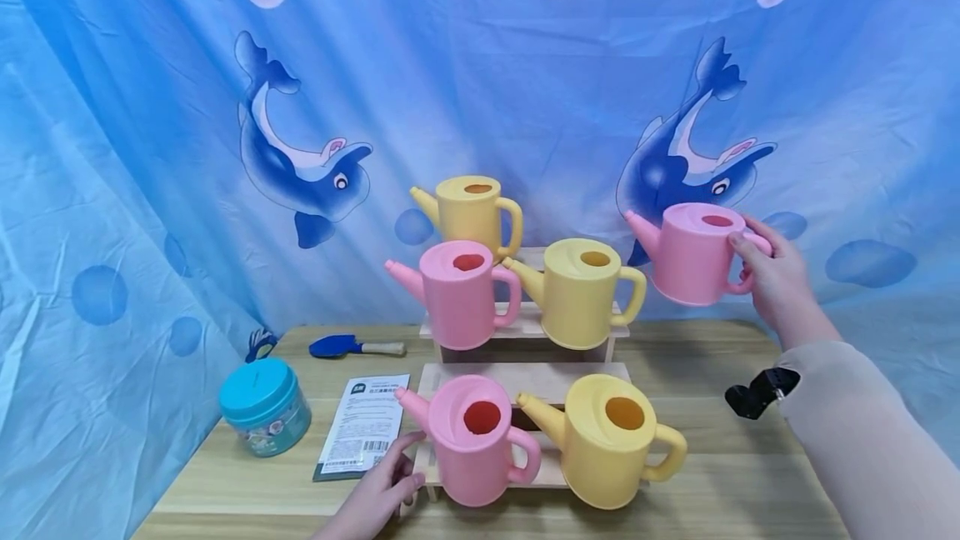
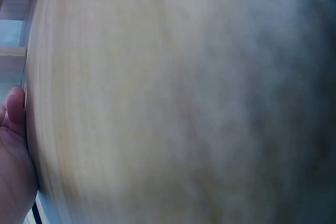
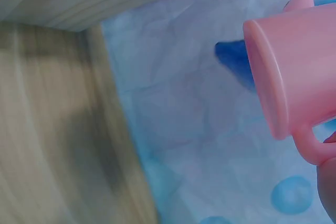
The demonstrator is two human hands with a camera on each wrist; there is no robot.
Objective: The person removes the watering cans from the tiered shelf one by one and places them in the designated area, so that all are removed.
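Note:
My right hand (image 1: 772, 273) holds a pink watering can (image 1: 693, 257) by its handle, up in the air to the right of the wooden stand (image 1: 517, 377). The can's spout points left, and in the right wrist view its base (image 3: 265, 80) shows. At the lower left end of the stand, my left hand (image 1: 378, 490) rests with its fingertips right at the shelf's edge. Pink watering cans (image 1: 461, 298) (image 1: 472, 448) stand on the middle and lowest steps, each with a yellow can (image 1: 581, 298) (image 1: 607, 448) to its right. Another yellow can (image 1: 468, 211) stands on top.
On the wooden table (image 1: 705, 440), left of the stand, are a turquoise-lidded tub (image 1: 262, 407), a printed packet (image 1: 367, 423) and a blue trowel (image 1: 337, 346) with a wooden handle. A blue curtain (image 1: 465, 90) with dolphins hangs behind.

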